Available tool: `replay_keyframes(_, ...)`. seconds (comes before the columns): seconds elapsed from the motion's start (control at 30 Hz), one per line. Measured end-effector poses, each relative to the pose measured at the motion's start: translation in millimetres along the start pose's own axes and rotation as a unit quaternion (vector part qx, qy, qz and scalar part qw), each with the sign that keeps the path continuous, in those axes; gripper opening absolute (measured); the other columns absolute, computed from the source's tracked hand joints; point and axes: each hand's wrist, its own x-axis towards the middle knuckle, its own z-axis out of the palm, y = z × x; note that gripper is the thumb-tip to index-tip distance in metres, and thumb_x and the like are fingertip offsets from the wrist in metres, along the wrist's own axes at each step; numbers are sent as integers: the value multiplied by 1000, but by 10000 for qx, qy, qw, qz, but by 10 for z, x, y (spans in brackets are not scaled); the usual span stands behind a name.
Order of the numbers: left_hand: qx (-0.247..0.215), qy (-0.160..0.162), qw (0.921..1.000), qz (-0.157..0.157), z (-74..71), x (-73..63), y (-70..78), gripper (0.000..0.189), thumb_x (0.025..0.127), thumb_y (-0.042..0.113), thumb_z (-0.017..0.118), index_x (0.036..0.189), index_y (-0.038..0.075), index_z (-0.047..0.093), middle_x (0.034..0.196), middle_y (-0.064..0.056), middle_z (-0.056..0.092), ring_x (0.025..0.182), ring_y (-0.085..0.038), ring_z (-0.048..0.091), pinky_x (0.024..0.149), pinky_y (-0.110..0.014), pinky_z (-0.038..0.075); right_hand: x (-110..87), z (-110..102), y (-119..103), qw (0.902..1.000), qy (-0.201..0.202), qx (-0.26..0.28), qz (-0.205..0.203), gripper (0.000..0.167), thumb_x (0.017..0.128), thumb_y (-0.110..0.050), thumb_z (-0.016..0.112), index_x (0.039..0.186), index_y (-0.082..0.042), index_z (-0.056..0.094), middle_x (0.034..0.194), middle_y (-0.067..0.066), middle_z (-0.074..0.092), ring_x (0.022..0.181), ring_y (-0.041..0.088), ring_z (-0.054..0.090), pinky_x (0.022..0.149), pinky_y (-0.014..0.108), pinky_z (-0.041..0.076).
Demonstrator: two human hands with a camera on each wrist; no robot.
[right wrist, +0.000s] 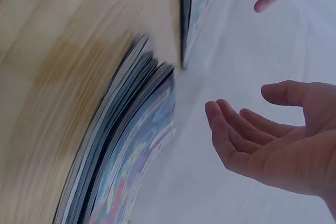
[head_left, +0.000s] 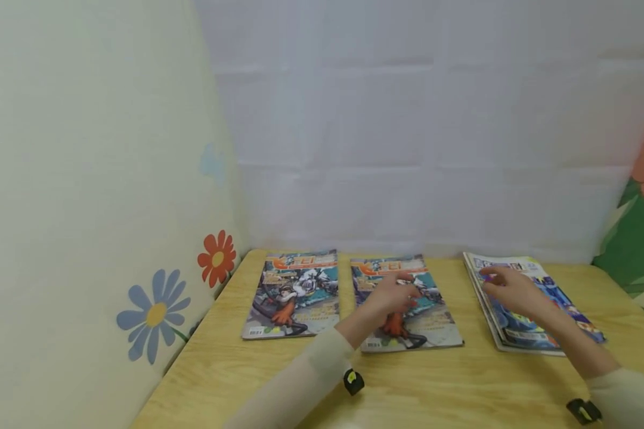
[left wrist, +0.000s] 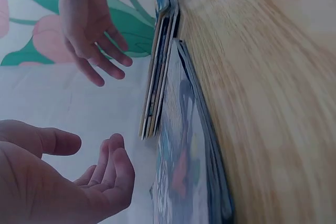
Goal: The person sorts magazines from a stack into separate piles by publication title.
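Note:
My left hand (head_left: 390,296) hovers over the middle magazine (head_left: 429,322), which has an orange title and a red-gloved figure on its cover. In the left wrist view the fingers of that hand are loosely bent with nothing between them. On the right, my right hand (head_left: 517,292) is raised above a stack of magazines (head_left: 563,298) with a blue, colourful cover. The right wrist view shows its fingers relaxed and the thumb apart, holding nothing. That stack's layered edges (right wrist: 100,145) show several magazines lying one on another.
Left of the middle one lies another magazine (head_left: 295,298) with the same cover. All rest on a light wooden table (head_left: 418,393). A white sheet (head_left: 408,149) hangs behind it, and a wall with painted flowers (head_left: 155,314) borders the left side.

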Motion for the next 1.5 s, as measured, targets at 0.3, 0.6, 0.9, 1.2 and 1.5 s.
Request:
replay_keyframes(0.3,557,499,9970,209,-273,-148,-90,48,92,11,64,139,3,56,114,-8,64,96,-25,65,82,-43,55,120,163,-138,9976,-400,500,255,48,101,-13,57,137,17,46,114,32,65,90,35,68,77,48,58)
replay_keyframes(0.6,449,1233,9913,78,-488,-278,-179,55,94,14,66,145,3,49,141,-25,49,121,-39,54,102,-53,47,242,286,-280,9931,-740,893,181,52,101,-14,58,139,18,43,121,36,61,97,41,65,81,51,58)
replay_keyframes(0.9,-512,850,9944,-369,-597,-306,-186,72,90,12,65,155,2,36,152,-28,38,140,-46,34,115,-60,26,400,520,-218,9858,-1217,621,973,56,99,-19,63,138,17,46,89,18,62,68,17,57,59,34,55)
replay_keyframes(1.2,-1377,1016,9825,-730,-658,-249,-170,65,92,10,64,151,1,39,141,-25,49,126,-40,51,98,-53,50,440,605,-111,9722,-1183,1329,1519,63,99,-19,62,145,17,36,91,17,60,78,23,59,66,41,60)
replay_keyframes(1.5,-1869,676,9733,-1145,-761,-204,-251,77,88,-6,55,158,1,26,127,-25,60,109,-39,64,88,-54,55,430,624,20,9475,-1211,2483,1610,63,101,-15,58,144,21,31,106,22,59,92,26,61,74,41,60)
